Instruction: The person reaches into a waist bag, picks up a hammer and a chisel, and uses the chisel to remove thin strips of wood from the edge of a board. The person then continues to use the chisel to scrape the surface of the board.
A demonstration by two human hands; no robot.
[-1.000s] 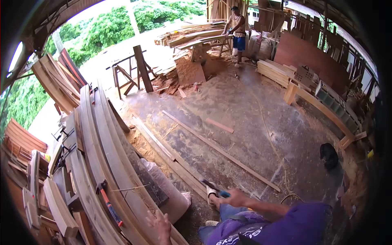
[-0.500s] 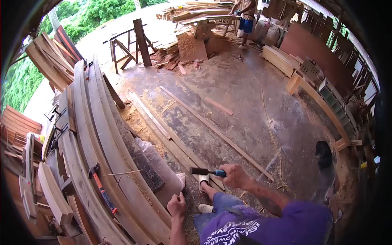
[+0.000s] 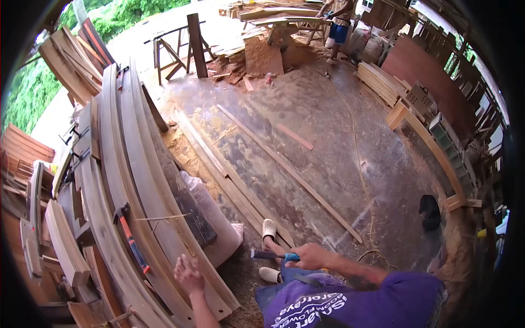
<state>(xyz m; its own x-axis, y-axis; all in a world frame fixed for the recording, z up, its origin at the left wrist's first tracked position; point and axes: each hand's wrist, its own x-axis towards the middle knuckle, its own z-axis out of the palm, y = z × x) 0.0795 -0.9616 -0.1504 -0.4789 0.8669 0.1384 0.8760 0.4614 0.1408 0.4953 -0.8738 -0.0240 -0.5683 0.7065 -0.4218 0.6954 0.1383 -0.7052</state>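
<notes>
In my right hand (image 3: 313, 256) is a chisel (image 3: 265, 255) with a blue-and-black handle, its dark blade pointing left in front of my legs. My left hand (image 3: 190, 275) is at the near end of a long wooden plank (image 3: 153, 164), overlapping it in this view, with its fingers apart and nothing in them. A claw hammer (image 3: 131, 238) with an orange-and-blue handle lies on the neighbouring planks, left of that hand. Close to the hammer, a thin strip of wood (image 3: 162, 217) crosses the boards.
A filled pale sack (image 3: 210, 218) leans beside the planks. Long wood strips (image 3: 290, 172) lie on the floor ahead. Clamps (image 3: 76, 145) sit at the left, a wooden frame (image 3: 432, 153) and a black bag (image 3: 430, 212) at the right. Another person (image 3: 338, 27) stands far back.
My left hand has moved left from beside my legs to the plank and its fingers have spread. My right hand with the chisel is slightly lower, and the view has shifted a little.
</notes>
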